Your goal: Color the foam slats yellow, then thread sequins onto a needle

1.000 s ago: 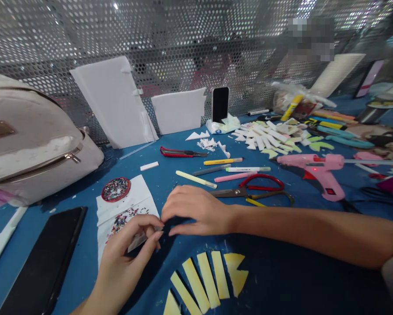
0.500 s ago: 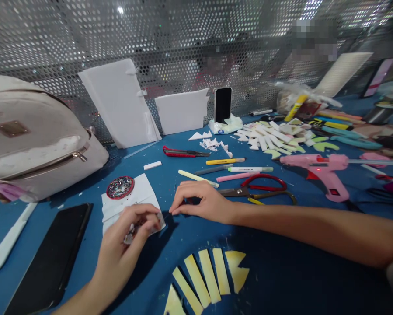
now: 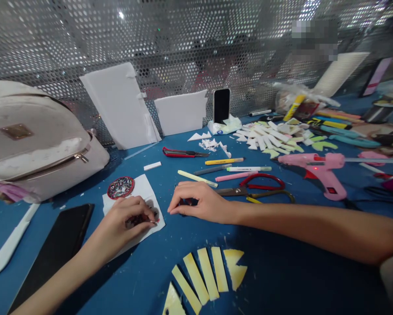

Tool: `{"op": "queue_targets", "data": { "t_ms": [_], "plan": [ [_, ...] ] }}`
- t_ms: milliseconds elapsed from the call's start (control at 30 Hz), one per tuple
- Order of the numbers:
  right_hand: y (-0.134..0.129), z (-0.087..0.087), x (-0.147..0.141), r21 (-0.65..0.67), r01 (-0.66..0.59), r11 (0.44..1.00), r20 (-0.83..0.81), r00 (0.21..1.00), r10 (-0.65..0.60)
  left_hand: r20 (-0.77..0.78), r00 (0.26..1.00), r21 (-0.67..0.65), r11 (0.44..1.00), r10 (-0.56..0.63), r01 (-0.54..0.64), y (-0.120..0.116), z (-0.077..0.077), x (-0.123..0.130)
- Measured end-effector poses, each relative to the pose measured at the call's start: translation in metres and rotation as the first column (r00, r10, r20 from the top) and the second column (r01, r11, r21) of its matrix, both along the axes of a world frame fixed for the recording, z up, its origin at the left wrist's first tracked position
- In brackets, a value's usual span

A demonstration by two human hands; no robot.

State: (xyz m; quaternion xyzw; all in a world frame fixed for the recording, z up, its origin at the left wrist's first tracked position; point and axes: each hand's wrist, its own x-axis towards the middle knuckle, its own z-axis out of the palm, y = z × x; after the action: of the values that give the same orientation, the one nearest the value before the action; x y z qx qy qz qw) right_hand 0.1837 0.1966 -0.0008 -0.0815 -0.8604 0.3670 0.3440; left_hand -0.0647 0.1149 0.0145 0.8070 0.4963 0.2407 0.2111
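Observation:
My left hand (image 3: 130, 218) is over the folded white paper (image 3: 150, 192), thumb and forefinger pinched at a tiny thing I cannot make out, with small dark and red bits by the fingertips. Just behind it on the paper lies a round red-rimmed dish (image 3: 120, 187) full of small dark and silvery pieces. My right hand (image 3: 198, 199) rests on the blue table right of the paper, fingers curled into a pinch; whatever they hold is too small to tell. Nearer me lie several yellow-tinted foam strips (image 3: 207, 273) fanned out, with a notched tail-like piece (image 3: 234, 267) at the right end.
Scissors (image 3: 238, 191), markers (image 3: 227, 161) and a red box cutter (image 3: 183, 152) lie beyond my right hand. A pink glue gun (image 3: 327, 168) is at right, cut foam pieces (image 3: 265, 135) behind. At left are a backpack (image 3: 42, 144), a black phone (image 3: 58, 245) and a white knife (image 3: 12, 240).
My left hand has turned palm down and its fingertips have lowered onto the paper's right edge, closing to a pinch. The right hand has hardly moved.

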Motion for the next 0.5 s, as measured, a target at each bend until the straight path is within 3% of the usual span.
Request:
{"op": "queue_targets", "data": {
  "t_ms": [500],
  "plan": [
    [-0.0008,0.0003,-0.0012,0.043,-0.011,0.999,-0.013,1.0,0.012,-0.044,0.999,0.022,1.0,-0.015,0.016,-0.0039,-0.0034,0.0047]
  ]
}}
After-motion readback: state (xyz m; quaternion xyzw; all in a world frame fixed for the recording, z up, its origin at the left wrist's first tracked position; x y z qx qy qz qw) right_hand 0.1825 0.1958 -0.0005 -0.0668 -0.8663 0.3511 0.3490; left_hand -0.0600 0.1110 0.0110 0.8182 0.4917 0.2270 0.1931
